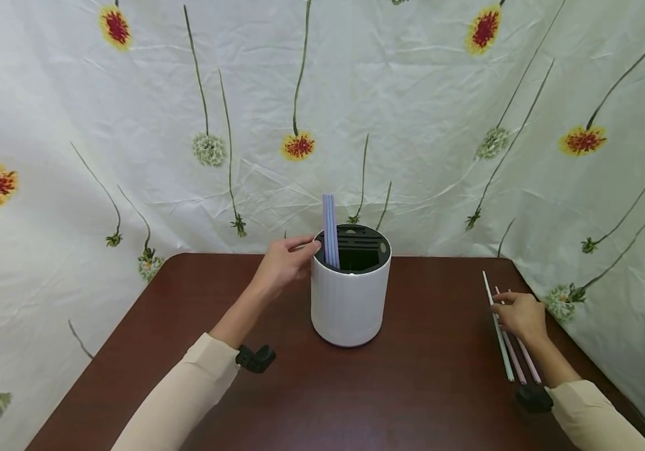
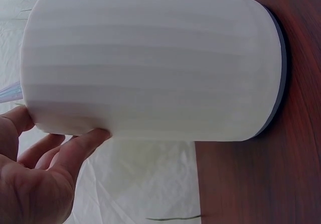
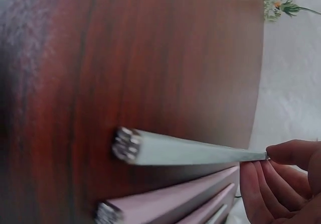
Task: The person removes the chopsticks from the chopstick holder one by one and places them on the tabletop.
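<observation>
A white ribbed cylindrical utensil holder (image 1: pixel 350 307) with a black slotted top stands upright on the table. Several lilac and bluish chopsticks (image 1: pixel 330 232) rise from its left opening. My left hand (image 1: pixel 284 266) holds the holder's upper left side, thumb at the rim and fingers against the wall. Far to the right, my right hand (image 1: pixel 524 316) pinches a pale green chopstick (image 3: pixel 195 152) near its far end, between thumb and fingers. Its square silver-tipped end points toward the right wrist camera. Pink chopsticks (image 1: pixel 514 360) lie beside it, partly hidden by the right hand.
The dark reddish-brown table (image 1: pixel 412 388) extends around the holder, with its right edge just beyond the right hand. A white floral cloth (image 1: pixel 412 94) hangs behind the table and along both sides. Black wrist cameras (image 1: pixel 256 359) are strapped to both wrists.
</observation>
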{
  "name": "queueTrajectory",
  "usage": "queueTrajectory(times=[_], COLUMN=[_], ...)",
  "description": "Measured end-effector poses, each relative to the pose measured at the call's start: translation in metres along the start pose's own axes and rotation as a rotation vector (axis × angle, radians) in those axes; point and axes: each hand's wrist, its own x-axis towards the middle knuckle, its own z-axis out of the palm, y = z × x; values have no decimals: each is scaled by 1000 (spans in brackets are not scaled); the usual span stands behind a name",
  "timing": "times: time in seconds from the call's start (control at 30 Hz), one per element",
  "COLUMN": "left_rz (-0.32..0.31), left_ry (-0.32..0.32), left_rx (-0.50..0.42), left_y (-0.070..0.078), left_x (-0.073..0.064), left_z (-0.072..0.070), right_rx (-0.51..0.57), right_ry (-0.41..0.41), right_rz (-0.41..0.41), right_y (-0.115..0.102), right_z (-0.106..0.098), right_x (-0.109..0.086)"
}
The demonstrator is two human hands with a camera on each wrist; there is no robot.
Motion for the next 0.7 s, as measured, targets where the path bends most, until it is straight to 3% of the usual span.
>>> queueTrajectory(times=[0.3, 0.7], left_rz=[4, 8], left_ry=[-7, 0], left_rx=[-37, -8], left_y=[-2, -1], left_x=[2, 3], left_z=[2, 2], right_rx=[-136, -180], right_ry=[-5, -21], right_rz=[-24, -74], right_y=[9, 13], right_z=[8, 11], right_x=[1, 4])
